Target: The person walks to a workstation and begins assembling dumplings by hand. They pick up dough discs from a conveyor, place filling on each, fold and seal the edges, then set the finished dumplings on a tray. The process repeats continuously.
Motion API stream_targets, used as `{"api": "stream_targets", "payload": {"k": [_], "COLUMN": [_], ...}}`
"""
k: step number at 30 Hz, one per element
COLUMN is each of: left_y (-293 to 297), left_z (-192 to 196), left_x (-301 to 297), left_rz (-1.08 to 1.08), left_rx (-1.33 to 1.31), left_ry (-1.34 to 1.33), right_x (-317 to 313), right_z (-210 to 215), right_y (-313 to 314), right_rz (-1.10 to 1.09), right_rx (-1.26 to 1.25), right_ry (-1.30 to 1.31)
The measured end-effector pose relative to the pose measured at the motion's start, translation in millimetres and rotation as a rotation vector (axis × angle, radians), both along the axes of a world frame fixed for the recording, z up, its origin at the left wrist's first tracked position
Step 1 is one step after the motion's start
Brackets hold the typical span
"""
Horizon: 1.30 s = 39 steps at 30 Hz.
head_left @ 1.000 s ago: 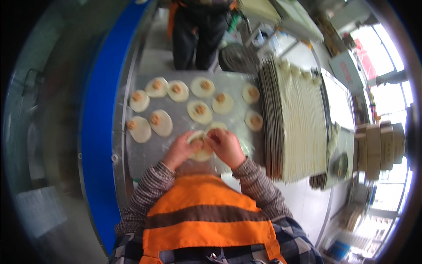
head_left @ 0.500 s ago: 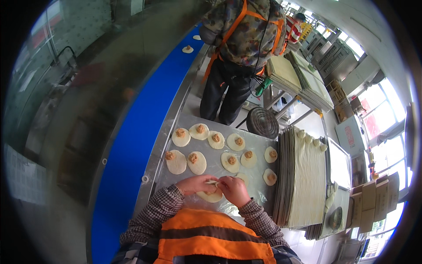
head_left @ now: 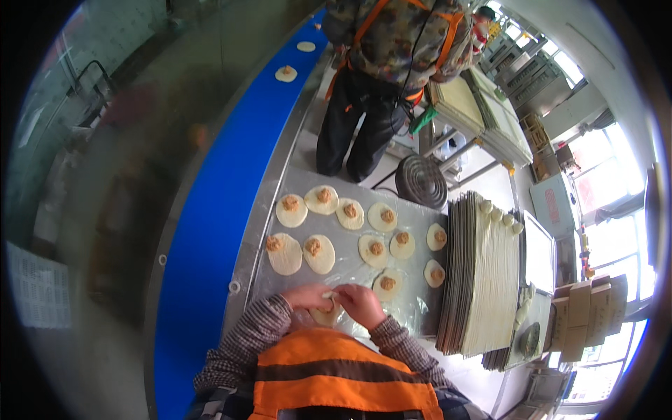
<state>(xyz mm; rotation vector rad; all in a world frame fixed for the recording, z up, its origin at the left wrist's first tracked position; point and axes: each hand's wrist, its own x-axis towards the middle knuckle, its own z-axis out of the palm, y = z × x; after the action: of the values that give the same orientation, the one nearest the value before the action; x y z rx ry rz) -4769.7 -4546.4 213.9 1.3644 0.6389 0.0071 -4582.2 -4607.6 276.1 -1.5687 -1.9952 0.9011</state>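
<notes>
My left fingers (head_left: pixel 317 293) and right fingers (head_left: pixel 351 296) meet almost tip to tip, pinching the edge of one piece of dough (head_left: pixel 327 317). The dough hangs just below them, on the near side, with its pale lower part showing and its upper rim hidden in my grip. I cannot tell whether its underside touches the counter (head_left: pixel 350 269), nor how each tip presses.

Eleven rounds lie flat beyond my fingers, each with a lump of orange-brown filling. The nearest round (head_left: pixel 387 283) sits just ahead and to the right of my right fingers, well apart from my grip. Two (head_left: pixel 285 259) lie side by side ahead of my left fingers, and the others spread farther ahead and to the right.

To the right of my fingers, past the rounds, stands a stack of trays (head_left: pixel 483 280) topped with pale cloth, with small pale lumps (head_left: pixel 496 213) along its far edge. To the left runs a blue belt (head_left: pixel 203 259); far ahead on it lie more rounds, one (head_left: pixel 285 73) bearing filling. Beyond the counter, straight ahead, are a round stool (head_left: pixel 421 180) and a person (head_left: pixel 392 56) in a camouflage top. My orange apron (head_left: pixel 336 357) fills the space below my fingers.
</notes>
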Motion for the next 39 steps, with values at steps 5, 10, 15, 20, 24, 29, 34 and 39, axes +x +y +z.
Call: {"api": "stream_targets", "payload": {"k": [5,10,15,20,24,29,34,39], "left_y": [-4,-13,-15,-28,-39,-45,-49,-39], "left_z": [12,4,-8,-27,-36,-47,-63,-62], "left_x": [-22,-8,41,126,198,314,364,346], "left_rz": [0.617,0.588,0.283,0.042,0.007,-0.473,-0.161,0.318], "left_rx": [-0.536,-0.133,-0.229,-0.077,-0.275,0.077,-0.108,0.317], "left_ry": [-0.235,-0.067,0.21,0.082,0.02,0.28,0.195,0.035], "right_x": [-8,-5,39,103,168,250,300,312], "right_z": [5,-4,-25,-42,-41,-50,-82,-126], "right_y": [30,37,-5,-49,-83,-103,-123,-119], "right_rz": [-0.039,-0.061,-0.175,-0.313,-0.395,-0.416,-0.657,-0.958], "right_rx": [-0.087,-0.23,-0.127,-0.056,-0.028,-0.002,0.036,-0.176], "right_ry": [0.114,0.179,0.154,0.176,0.105,-0.048,-0.071,0.173]}}
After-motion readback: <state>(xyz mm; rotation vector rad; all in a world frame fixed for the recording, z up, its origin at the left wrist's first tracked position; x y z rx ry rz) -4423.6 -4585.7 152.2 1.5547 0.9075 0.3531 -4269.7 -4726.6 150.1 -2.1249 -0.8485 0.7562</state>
